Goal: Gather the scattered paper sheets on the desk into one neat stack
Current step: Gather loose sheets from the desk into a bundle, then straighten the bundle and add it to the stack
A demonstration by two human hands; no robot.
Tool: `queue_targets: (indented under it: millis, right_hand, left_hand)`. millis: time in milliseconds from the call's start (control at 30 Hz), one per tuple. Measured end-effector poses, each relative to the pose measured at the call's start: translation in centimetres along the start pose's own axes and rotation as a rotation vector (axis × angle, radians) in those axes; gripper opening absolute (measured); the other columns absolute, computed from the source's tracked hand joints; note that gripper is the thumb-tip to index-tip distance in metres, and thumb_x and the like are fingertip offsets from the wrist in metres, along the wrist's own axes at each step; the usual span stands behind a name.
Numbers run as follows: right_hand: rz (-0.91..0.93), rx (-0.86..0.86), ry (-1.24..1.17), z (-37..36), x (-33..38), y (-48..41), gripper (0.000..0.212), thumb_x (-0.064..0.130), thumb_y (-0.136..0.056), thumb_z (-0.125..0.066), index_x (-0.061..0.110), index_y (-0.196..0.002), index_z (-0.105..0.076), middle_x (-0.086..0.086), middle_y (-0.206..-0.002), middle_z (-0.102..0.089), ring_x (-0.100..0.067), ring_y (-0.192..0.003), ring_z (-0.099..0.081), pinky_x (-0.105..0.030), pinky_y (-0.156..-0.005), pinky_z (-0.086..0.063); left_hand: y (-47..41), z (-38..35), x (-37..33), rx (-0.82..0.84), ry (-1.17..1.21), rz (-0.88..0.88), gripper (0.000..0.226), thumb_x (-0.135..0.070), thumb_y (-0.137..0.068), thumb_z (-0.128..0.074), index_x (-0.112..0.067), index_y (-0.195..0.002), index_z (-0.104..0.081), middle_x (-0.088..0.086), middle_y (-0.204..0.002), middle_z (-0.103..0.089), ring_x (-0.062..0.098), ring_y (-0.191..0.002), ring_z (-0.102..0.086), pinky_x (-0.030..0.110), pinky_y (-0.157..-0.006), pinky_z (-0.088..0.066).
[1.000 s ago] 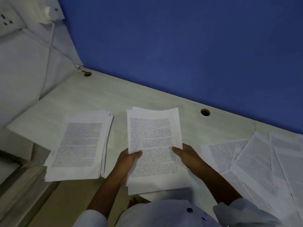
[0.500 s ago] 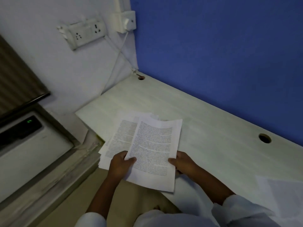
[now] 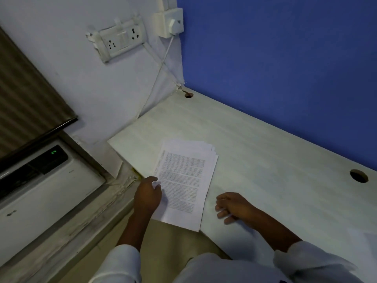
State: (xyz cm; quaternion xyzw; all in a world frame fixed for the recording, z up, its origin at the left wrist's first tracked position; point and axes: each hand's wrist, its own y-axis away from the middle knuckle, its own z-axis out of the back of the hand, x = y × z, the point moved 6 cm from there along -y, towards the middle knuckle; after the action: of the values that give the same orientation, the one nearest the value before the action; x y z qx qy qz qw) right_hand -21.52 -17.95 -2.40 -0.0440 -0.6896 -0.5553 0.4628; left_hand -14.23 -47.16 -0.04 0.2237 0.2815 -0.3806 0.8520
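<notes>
A stack of printed paper sheets (image 3: 183, 180) lies on the pale desk (image 3: 265, 160) near its left end, its near corner hanging over the front edge. The upper sheets are fanned slightly at the far right corner. My left hand (image 3: 148, 194) rests at the stack's left edge, thumb and fingertips touching the top sheet. My right hand (image 3: 232, 206) lies on the bare desk just right of the stack, fingers loosely curled and holding nothing. A faint pale sheet (image 3: 367, 240) shows at the frame's lower right edge.
A blue partition (image 3: 285, 58) backs the desk. Two cable holes (image 3: 188, 95) (image 3: 359, 176) pierce the top. On the white wall hang a socket strip (image 3: 120, 40) and a plugged charger (image 3: 170, 22) with its cord. An air conditioner (image 3: 40, 190) sits left, below.
The bundle I held in both hands now lies on top of the left stack. My right hand has let go and moved right; the view has turned left.
</notes>
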Motion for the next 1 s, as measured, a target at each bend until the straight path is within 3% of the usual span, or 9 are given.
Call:
queue_targets:
  millis: [133,300,600,733,833,900,1000]
  right_hand:
    - [0.005,-0.140,-0.180,4.4,-3.7,1.3,0.020,0.020,-0.095,-0.059,0.005,-0.106,-0.065,-0.016,-0.098,-0.071,-0.025,-0.076,-0.068,-0.038,-0.068,-0.054]
    - [-0.060,-0.347,-0.422,9.1,-9.4,5.5,0.017,0.020,-0.091,-0.062,0.005,-0.095,-0.068,-0.013,-0.087,-0.072,-0.026,-0.068,-0.069,-0.030,-0.059,-0.050]
    - [-0.052,-0.754,-0.806,14.1,-19.1,16.2,0.015,0.015,-0.094,-0.061,0.005,-0.092,-0.071,-0.016,-0.081,-0.069,-0.030,-0.067,-0.064,-0.031,-0.057,-0.051]
    - [-0.073,-0.938,-0.709,16.3,-23.4,20.5,0.014,0.019,-0.094,-0.062,0.008,-0.091,-0.070,-0.011,-0.079,-0.070,-0.027,-0.066,-0.065,-0.035,-0.059,-0.052]
    - [-0.103,-1.072,-0.335,17.9,-26.6,23.0,0.007,0.020,-0.092,-0.063,0.016,-0.095,-0.068,-0.005,-0.090,-0.070,-0.023,-0.078,-0.068,-0.039,-0.067,-0.054]
    - [-0.140,-1.168,-0.131,19.1,-28.7,24.8,0.016,0.022,-0.091,-0.065,0.015,-0.106,-0.067,-0.003,-0.100,-0.066,-0.021,-0.089,-0.066,-0.032,-0.075,-0.052]
    - [-0.185,-1.325,-0.120,21.6,-31.6,27.9,0.027,0.025,-0.091,-0.065,0.010,-0.113,-0.065,-0.007,-0.106,-0.061,-0.024,-0.094,-0.064,-0.027,-0.076,-0.046]
  left_hand:
    - [1.0,-2.7,-3.7,0.047,0.033,-0.129,0.026,-0.012,-0.094,-0.057,-0.008,-0.119,-0.064,0.007,-0.128,-0.062,0.024,-0.120,-0.056,0.027,-0.101,-0.038]
    - [2.7,-8.8,-8.6,0.188,0.075,-0.281,0.025,-0.011,-0.094,-0.058,-0.010,-0.118,-0.064,0.004,-0.122,-0.065,0.021,-0.114,-0.059,0.027,-0.097,-0.042]
    - [10.3,-21.8,-15.5,0.621,0.035,-0.490,0.025,-0.008,-0.088,-0.067,-0.011,-0.112,-0.066,0.002,-0.113,-0.069,0.015,-0.091,-0.065,0.026,-0.085,-0.047]
    - [15.0,-26.2,-18.3,0.790,-0.012,-0.547,0.026,-0.013,-0.088,-0.067,-0.017,-0.114,-0.066,-0.006,-0.111,-0.068,0.014,-0.090,-0.065,0.027,-0.086,-0.047]
    - [17.8,-28.6,-20.0,0.859,-0.038,-0.571,0.026,-0.016,-0.088,-0.067,-0.018,-0.114,-0.065,-0.007,-0.109,-0.067,0.011,-0.087,-0.064,0.025,-0.085,-0.045]
    - [19.9,-30.4,-21.5,0.920,-0.058,-0.593,0.028,-0.017,-0.088,-0.067,-0.019,-0.115,-0.064,-0.008,-0.109,-0.066,0.010,-0.086,-0.063,0.023,-0.084,-0.044]
    - [22.6,-33.2,-24.6,0.977,-0.075,-0.637,0.029,-0.018,-0.088,-0.067,-0.018,-0.117,-0.062,-0.004,-0.114,-0.064,0.014,-0.092,-0.063,0.027,-0.089,-0.047]
